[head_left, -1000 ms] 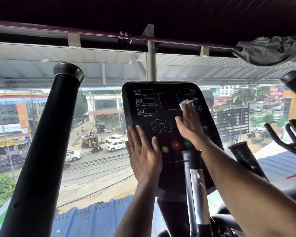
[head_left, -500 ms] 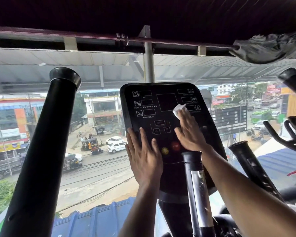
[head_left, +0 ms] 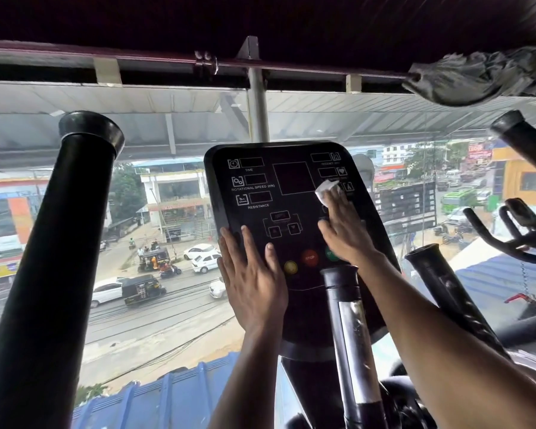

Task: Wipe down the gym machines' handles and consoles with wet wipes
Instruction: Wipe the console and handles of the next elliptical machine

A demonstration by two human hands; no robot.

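Console wiping, head view. Right hand (head_left: 341, 226) laid flat on the console (head_left: 279, 212), fingers straight, pressing a white wet wipe (head_left: 326, 191) against the panel near its right edge, just beside the dark central display (head_left: 293, 178) and over the small readout windows there. Left hand (head_left: 254, 274) released, fingers straight and spread, resting flat on the lower left part of the panel to brace it (nothing held). Yellow button (head_left: 290, 267) and red stop button (head_left: 310, 257) exposed between the 2 hands; green button (head_left: 331, 253) partly hidden under the right wrist.

To be done well: even pressure through the flat fingers, overlapping passes from the right edge toward the left, wipe kept folded under the fingertips rather than trailing. Light touch advisable over the 3 coloured buttons, to avoid pressing them. Labelled windows at the upper left corner and the large black handle (head_left: 59, 258) at left judged not yet reached.
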